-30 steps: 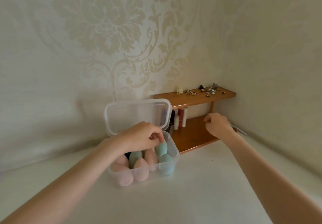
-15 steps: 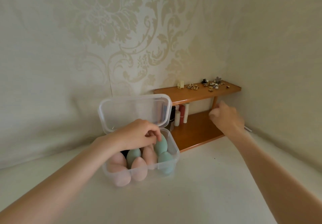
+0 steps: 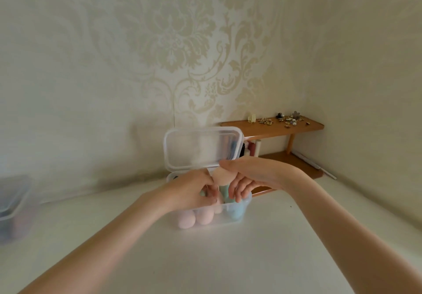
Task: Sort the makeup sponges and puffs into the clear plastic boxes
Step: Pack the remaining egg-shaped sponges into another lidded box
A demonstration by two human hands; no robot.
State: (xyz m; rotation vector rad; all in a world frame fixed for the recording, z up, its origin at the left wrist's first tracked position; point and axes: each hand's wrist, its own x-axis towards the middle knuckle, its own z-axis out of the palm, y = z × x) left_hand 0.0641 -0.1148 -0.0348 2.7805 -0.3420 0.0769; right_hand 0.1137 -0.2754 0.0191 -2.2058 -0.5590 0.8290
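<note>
A clear plastic box [image 3: 228,218] stands mid-table with its lid [image 3: 203,147] propped open behind it. Inside stand several egg-shaped sponges, pink ones [image 3: 196,218] at the front and teal ones [image 3: 237,211] on the right. My right hand [image 3: 251,177] reaches over the box and pinches a peach sponge [image 3: 222,177] between thumb and fingers. Just left of it, my left hand [image 3: 191,191] is above the box with its fingers curled down among the sponges. Whether it holds one is hidden.
A second clear box [image 3: 13,207] with dark contents sits blurred at the left edge. A small wooden shelf [image 3: 274,129] stands in the back right corner, with hair clips and trinkets on top and small bottles beneath. Walls close the table at back and right.
My right hand has swung left from the shelf to above the box and now pinches a peach sponge. My left hand stays at the box. The view has shifted.
</note>
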